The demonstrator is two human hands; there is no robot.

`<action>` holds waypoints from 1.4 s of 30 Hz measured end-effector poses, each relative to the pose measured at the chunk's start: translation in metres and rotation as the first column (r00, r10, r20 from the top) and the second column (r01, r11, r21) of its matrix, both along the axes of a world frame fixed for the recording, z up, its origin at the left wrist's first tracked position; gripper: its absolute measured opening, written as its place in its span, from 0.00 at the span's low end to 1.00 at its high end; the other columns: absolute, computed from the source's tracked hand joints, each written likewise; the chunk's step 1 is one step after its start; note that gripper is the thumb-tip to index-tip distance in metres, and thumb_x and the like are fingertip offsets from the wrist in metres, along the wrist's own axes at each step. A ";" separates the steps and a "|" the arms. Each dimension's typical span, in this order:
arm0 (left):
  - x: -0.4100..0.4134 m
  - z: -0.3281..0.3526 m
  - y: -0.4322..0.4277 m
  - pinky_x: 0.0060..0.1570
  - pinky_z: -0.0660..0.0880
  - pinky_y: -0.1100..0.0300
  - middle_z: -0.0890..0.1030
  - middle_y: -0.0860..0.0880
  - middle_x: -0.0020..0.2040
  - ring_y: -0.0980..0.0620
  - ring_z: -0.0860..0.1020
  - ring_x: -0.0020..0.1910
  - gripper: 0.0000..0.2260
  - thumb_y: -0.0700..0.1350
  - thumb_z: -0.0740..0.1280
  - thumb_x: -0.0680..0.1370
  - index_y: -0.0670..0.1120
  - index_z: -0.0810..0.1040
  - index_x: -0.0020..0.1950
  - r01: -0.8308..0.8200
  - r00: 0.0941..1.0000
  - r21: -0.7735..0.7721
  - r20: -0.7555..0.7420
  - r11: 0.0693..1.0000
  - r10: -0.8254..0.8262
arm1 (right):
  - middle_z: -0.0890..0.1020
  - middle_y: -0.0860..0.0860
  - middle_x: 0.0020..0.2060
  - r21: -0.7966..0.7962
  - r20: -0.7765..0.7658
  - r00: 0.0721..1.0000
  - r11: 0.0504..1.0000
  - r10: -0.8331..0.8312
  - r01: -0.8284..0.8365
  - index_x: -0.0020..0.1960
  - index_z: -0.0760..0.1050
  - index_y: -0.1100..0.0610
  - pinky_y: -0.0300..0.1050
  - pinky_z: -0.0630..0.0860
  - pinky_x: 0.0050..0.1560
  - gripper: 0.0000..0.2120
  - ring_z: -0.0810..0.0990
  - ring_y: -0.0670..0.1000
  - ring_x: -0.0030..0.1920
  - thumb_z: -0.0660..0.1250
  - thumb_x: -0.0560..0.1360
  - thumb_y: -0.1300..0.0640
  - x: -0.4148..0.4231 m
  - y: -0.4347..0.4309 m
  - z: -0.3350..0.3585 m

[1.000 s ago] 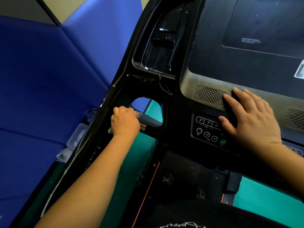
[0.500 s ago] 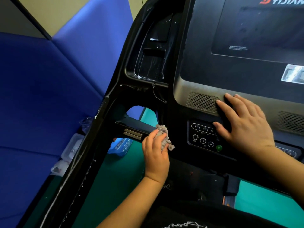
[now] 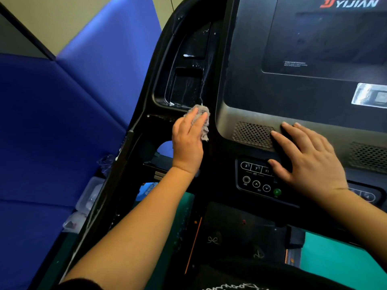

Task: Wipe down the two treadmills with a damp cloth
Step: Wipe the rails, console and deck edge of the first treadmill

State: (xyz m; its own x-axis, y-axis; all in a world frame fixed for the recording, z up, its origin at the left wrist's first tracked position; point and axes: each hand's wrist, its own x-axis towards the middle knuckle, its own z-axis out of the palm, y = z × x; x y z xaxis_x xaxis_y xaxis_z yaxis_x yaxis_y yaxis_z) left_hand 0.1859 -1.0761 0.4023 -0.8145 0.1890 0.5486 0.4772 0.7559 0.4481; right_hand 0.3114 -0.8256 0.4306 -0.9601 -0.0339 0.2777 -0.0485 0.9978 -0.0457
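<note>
Nearest to us, a control panel [image 3: 256,178] of round and numbered buttons sits just left of our right hand [image 3: 310,160]. That hand lies flat on the treadmill [image 3: 240,84] console with its fingers spread and straight, holding nothing, and its thumb touches the panel's upper right corner. Its fingertips reach the edge of the mesh speaker grille [image 3: 252,133]. Our left hand [image 3: 187,143] is a little farther up and well to the left of the right one. Its fingers lie close together over a crumpled grey cloth [image 3: 202,114], pressing it against the black frame; we cannot see the thumb. Just beyond the cloth is a wet-streaked side pocket [image 3: 184,80]. Far beyond the right hand is the dark display [image 3: 324,42]. Left of the left hand stands a blue padded wall [image 3: 52,122].
</note>
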 end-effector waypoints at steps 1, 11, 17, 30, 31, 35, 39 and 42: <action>-0.006 0.003 0.000 0.69 0.65 0.55 0.74 0.44 0.68 0.44 0.70 0.62 0.21 0.37 0.56 0.76 0.45 0.77 0.66 -0.013 1.000 -0.022 0.002 1.000 0.013 | 0.68 0.57 0.72 -0.002 -0.003 1.000 1.000 0.001 -0.001 0.73 0.67 0.54 0.58 0.62 0.69 0.31 0.65 0.60 0.72 0.57 0.74 0.39 0.000 0.000 0.000; -0.061 0.025 -0.050 0.63 0.67 0.52 0.73 0.44 0.68 0.41 0.69 0.64 0.20 0.35 0.60 0.77 0.46 0.73 0.69 -0.519 0.845 0.038 0.172 0.854 0.506 | 0.69 0.57 0.71 -0.001 -0.020 1.000 1.000 0.014 -0.014 0.72 0.68 0.54 0.59 0.64 0.69 0.31 0.66 0.60 0.71 0.58 0.75 0.39 -0.001 0.002 -0.001; -0.037 0.024 -0.005 0.65 0.68 0.53 0.68 0.46 0.70 0.50 0.66 0.66 0.17 0.49 0.58 0.81 0.52 0.71 0.70 -0.580 0.804 0.236 0.324 0.780 0.499 | 0.68 0.56 0.72 -0.008 -0.021 1.000 1.000 0.006 -0.006 0.72 0.68 0.54 0.58 0.62 0.70 0.30 0.65 0.59 0.72 0.58 0.74 0.40 0.000 0.002 -0.002; -0.049 0.019 -0.047 0.62 0.72 0.53 0.76 0.44 0.65 0.47 0.69 0.59 0.17 0.39 0.61 0.78 0.45 0.76 0.66 -0.221 0.971 -0.035 0.090 0.975 0.223 | 0.69 0.56 0.71 -0.010 -0.023 1.000 1.000 0.010 -0.011 0.72 0.68 0.54 0.58 0.63 0.70 0.30 0.66 0.59 0.72 0.58 0.75 0.39 0.000 0.003 -0.002; -0.041 0.017 -0.040 0.62 0.72 0.51 0.76 0.44 0.65 0.44 0.70 0.59 0.18 0.36 0.63 0.77 0.45 0.76 0.67 -0.195 0.977 -0.054 0.080 0.979 0.199 | 0.69 0.56 0.71 -0.010 -0.021 1.000 1.000 0.009 -0.010 0.72 0.68 0.54 0.58 0.63 0.70 0.30 0.66 0.59 0.72 0.58 0.75 0.39 0.000 0.002 -0.001; 0.009 -0.005 -0.010 0.67 0.63 0.61 0.74 0.42 0.68 0.45 0.69 0.59 0.20 0.33 0.65 0.74 0.43 0.77 0.66 0.011 0.999 -0.119 0.037 0.993 -0.006 | 0.69 0.57 0.71 -0.015 -0.021 1.000 1.000 0.010 -0.010 0.72 0.69 0.54 0.58 0.63 0.70 0.30 0.66 0.60 0.72 0.57 0.75 0.39 0.000 0.001 0.000; 0.000 -0.004 -0.022 0.66 0.66 0.59 0.73 0.44 0.69 0.47 0.68 0.60 0.20 0.36 0.61 0.76 0.45 0.75 0.68 0.033 0.999 -0.171 0.013 0.985 -0.031 | 0.69 0.57 0.71 -0.015 -0.012 1.000 1.000 0.009 -0.009 0.72 0.68 0.54 0.58 0.63 0.70 0.31 0.66 0.60 0.72 0.56 0.75 0.39 0.000 0.001 0.001; -0.031 0.015 -0.039 0.64 0.71 0.50 0.71 0.42 0.70 0.44 0.68 0.62 0.22 0.36 0.62 0.77 0.45 0.71 0.71 -0.178 0.977 -0.177 0.086 0.968 0.196 | 0.69 0.57 0.71 -0.018 -0.009 1.000 1.000 0.008 -0.008 0.72 0.69 0.54 0.58 0.63 0.70 0.31 0.66 0.60 0.71 0.56 0.75 0.39 0.000 0.001 0.002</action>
